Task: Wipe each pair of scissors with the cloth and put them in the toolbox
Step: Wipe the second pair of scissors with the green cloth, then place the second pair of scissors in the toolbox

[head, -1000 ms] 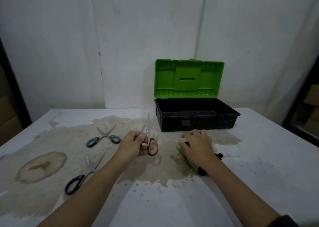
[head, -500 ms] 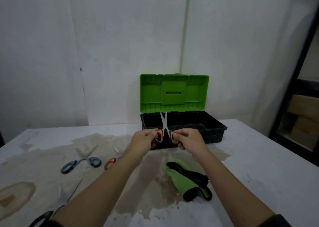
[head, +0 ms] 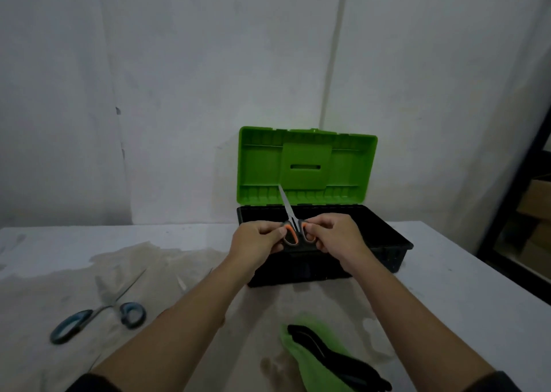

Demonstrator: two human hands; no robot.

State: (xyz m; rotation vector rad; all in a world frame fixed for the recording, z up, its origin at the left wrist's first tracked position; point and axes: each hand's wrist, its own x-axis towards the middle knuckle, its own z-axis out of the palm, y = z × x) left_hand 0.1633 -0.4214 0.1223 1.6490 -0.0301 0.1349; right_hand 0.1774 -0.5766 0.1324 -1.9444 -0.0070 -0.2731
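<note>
An orange-handled pair of scissors point(head: 293, 233) was found held up in front of the toolbox point(head: 384, 230), blades closed and pointing up and slightly left, the tips seen against the green lid point(head: 307, 165). The left hand point(head: 256, 242) was closed around the left handle loop; the right hand point(head: 334, 236) was closed around the right loop. The toolbox stood open on the white table point(head: 462, 287), its black tray facing the wearer; nothing could be made out inside it. A green and black cloth point(head: 322, 356) lay crumpled on the table nearer the wearer, below the right forearm, touched by neither hand. A blue-handled pair of scissors point(head: 98, 317) lay on a stained patch at the left, blades parted, well apart from both hands.
</note>
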